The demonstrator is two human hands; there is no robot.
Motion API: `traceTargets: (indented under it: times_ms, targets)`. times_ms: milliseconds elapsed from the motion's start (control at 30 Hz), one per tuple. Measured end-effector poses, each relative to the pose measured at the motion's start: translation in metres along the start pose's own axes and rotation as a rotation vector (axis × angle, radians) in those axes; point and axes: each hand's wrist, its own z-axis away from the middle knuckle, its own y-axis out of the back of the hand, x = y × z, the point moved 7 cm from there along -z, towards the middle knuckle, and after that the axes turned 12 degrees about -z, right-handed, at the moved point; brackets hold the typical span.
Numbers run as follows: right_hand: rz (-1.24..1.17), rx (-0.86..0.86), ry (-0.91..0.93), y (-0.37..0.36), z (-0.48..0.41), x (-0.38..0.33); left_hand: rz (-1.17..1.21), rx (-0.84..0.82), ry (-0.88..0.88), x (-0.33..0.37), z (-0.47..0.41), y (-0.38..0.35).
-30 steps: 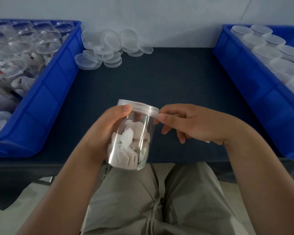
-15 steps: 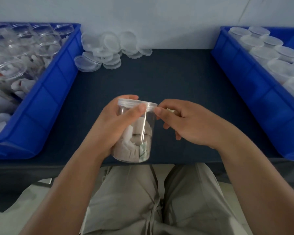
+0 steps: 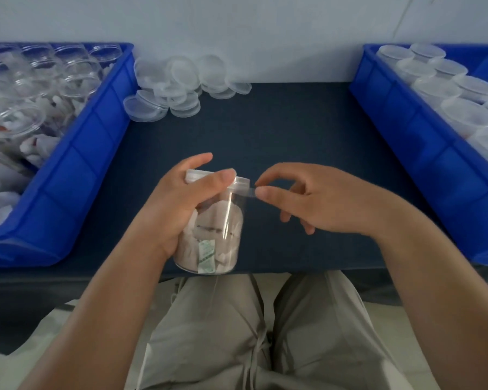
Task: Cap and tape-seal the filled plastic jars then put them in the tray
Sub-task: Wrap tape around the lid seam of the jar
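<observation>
A clear plastic jar [image 3: 217, 235] filled with white packets stands at the near edge of the dark table, its translucent cap [image 3: 241, 181] on. My left hand [image 3: 181, 201] is wrapped around the jar, thumb pressed across the cap's rim. My right hand [image 3: 307, 198] is just right of the cap, thumb and forefinger pinching a short strip of clear tape [image 3: 250, 191] that runs from the cap's side. The blue tray [image 3: 423, 153] on the right holds several capped jars [image 3: 468, 114].
A blue tray [image 3: 76, 164] on the left holds several uncapped filled jars [image 3: 20, 119]. Loose translucent lids [image 3: 178, 83] are piled at the back of the table against the wall. My knees are under the table's near edge.
My left thumb has slid further over the cap. My right hand has drawn away to the right, pulling a strip of tape taut from the cap's side.
</observation>
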Motion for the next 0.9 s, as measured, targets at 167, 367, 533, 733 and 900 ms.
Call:
traceTargets:
  times_ms: [167,367,533,733,900]
  targets:
    - [-0.004,0.004,0.029,0.005,-0.001,-0.002,0.228,-0.278,-0.005,-0.001,0.002,-0.023]
    - [0.001,0.020,0.024,0.001,-0.002,0.005,0.293,-0.360,0.004,-0.012,0.000,-0.027]
    - [-0.010,0.133,0.051,-0.003,-0.004,0.006,0.217,-0.187,-0.004,-0.012,-0.005,-0.016]
    - [0.025,0.210,0.049,-0.004,-0.005,0.001,-0.222,0.079,-0.111,-0.006,0.003,-0.012]
    - [-0.009,0.143,0.075,-0.010,-0.006,-0.005,-0.111,0.156,-0.041,-0.004,0.000,-0.003]
